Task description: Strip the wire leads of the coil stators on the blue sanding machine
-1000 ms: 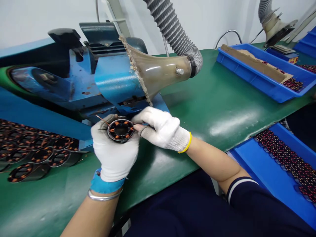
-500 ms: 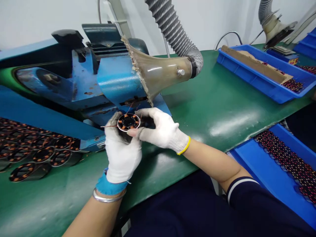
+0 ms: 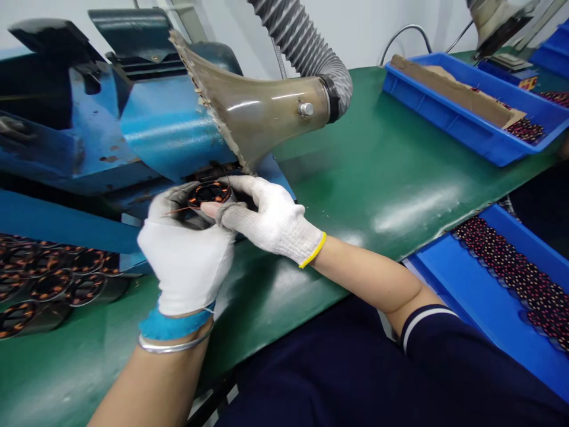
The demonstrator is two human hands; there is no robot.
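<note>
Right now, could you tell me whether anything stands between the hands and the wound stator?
Nothing visible does. The left hand cups the stator from below and the right hand grips its rim, so both gloves touch it directly. The extraction hood hangs close above them, not in between.

Ribbed hose [image 3: 302,41], blue tray [image 3: 444,123] (cardboard [image 3: 453,93] inside) on green bench [image 3: 377,178]

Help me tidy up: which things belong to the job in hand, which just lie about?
In hand: round black copper-wound stator, left hand, right hand, blue metal machine.
Lying about: spare stators on green bench, blue plastic trays.
</note>
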